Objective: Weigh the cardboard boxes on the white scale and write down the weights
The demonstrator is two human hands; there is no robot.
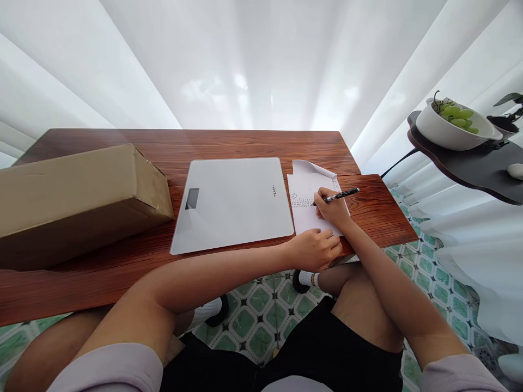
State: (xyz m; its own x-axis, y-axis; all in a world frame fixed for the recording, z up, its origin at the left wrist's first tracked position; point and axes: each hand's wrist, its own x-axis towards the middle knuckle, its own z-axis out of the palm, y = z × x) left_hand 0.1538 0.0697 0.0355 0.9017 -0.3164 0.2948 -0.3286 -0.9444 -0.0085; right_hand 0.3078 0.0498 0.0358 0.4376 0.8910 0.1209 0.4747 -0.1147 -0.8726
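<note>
My right hand (332, 207) is closed around a black pen (345, 193), its tip down on a white notepad (310, 218). Rows of small handwriting cover the pad's middle, and its top sheets are folded back and curl at the far corner. Across the pad's near edge lies my left hand (315, 249), with its fingers curled down on the paper at the table's front edge. Just left of the pad, a flat white scale (237, 201) lies on the table, with a dark display window at its left side.
A long brown cardboard box (73, 190) occupies the left of the wooden table (229, 140). At the right, a dark shelf (457, 169) carries a white bowl (445, 130) with green grapes and a potted plant (504, 121). White curtains (253, 65) hang behind the table.
</note>
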